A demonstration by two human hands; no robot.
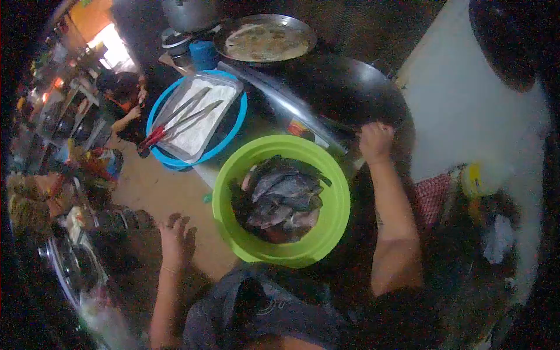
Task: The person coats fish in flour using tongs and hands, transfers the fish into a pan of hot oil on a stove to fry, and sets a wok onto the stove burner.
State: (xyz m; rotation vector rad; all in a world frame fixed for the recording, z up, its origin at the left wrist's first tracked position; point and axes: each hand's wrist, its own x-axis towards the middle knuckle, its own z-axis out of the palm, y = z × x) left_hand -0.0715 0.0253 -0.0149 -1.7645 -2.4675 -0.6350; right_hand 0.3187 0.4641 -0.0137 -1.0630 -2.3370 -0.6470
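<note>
My left hand (177,233) hangs over the brown floor, left of a green tub, its fingers apart and holding nothing. My right hand (376,141) is closed at the near edge of a large dark wok (350,87); what its fingers grip is hidden. Directly before my body sits the lime green tub (340,216), with several dark whole fish (286,192) inside. Beyond it to the left, a tray of white powder (201,119) rests on a blue basin (244,111). Red-handled tongs (186,122) lie across that tray.
A wide pan of bubbling-looking brownish liquid (268,42) stands at the back, with a grey pot (191,14) beside it. A red checked cloth (431,198) and a yellow-labelled container (475,178) are at the right. Another person (122,105) is at the far left.
</note>
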